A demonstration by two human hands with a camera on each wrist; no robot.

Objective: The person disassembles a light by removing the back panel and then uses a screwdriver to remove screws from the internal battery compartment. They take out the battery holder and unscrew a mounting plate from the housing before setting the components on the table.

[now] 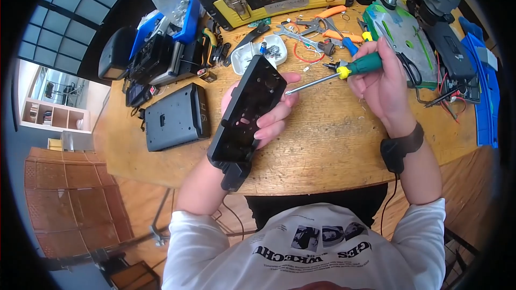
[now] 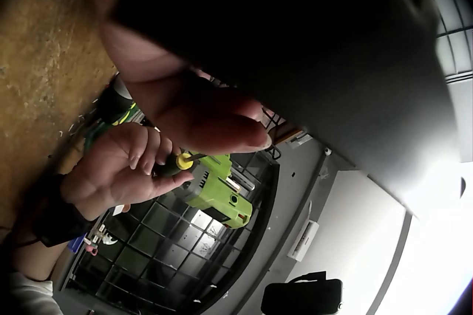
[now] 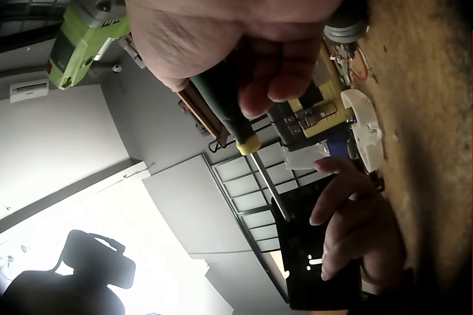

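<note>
Left hand (image 1: 269, 110) grips a black plastic housing (image 1: 247, 110), held tilted above the wooden table (image 1: 322, 145); right hand (image 1: 379, 78) is wrapped round a green-handled screwdriver (image 1: 344, 70), its tip at the housing's upper edge. Work judged mid-course: whether the tip is seated in a screw cannot be told. White tray (image 1: 252, 53) of small parts lies just behind

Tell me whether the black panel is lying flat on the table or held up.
Held up. The left hand grips the black panel, tilted, above the wooden table; the screwdriver tip meets its edge.
</note>
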